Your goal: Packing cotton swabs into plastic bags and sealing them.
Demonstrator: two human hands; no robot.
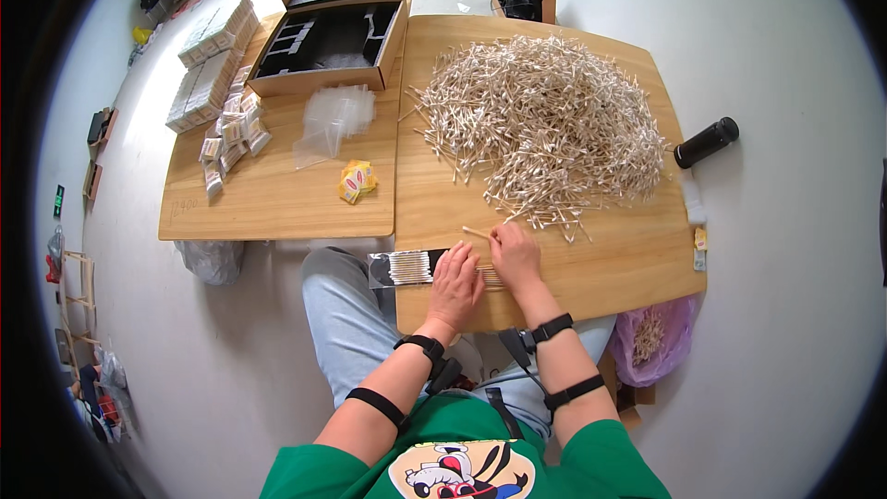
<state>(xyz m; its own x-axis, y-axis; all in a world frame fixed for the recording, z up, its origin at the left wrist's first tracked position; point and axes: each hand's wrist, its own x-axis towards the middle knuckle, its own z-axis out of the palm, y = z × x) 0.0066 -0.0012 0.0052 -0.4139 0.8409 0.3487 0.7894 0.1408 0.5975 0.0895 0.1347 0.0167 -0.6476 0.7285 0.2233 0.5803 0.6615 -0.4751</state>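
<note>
On the near edge of the wooden table, a clear plastic sleeve [377, 271] with a dark strip holds a row of cotton swabs [409, 268] lying side by side. My left hand [456, 282] lies over the right end of the row, its fingers stretched out and resting on it. Closed in a pinch, my right hand [516, 257] grips a cotton swab [476, 233] that sticks out to the left of the fingertips. More thin sticks show on the table between and under my hands. Beyond them spreads a large heap of loose cotton swabs [545, 120].
Left on the tabletop are an open cardboard box [319, 83] with black foam, stacked small packs [208, 83], clear bags [334, 120] and yellow labels [357, 181]. A black bottle [707, 142] is past the right edge. A purple bag [670, 351] of swabs hangs below.
</note>
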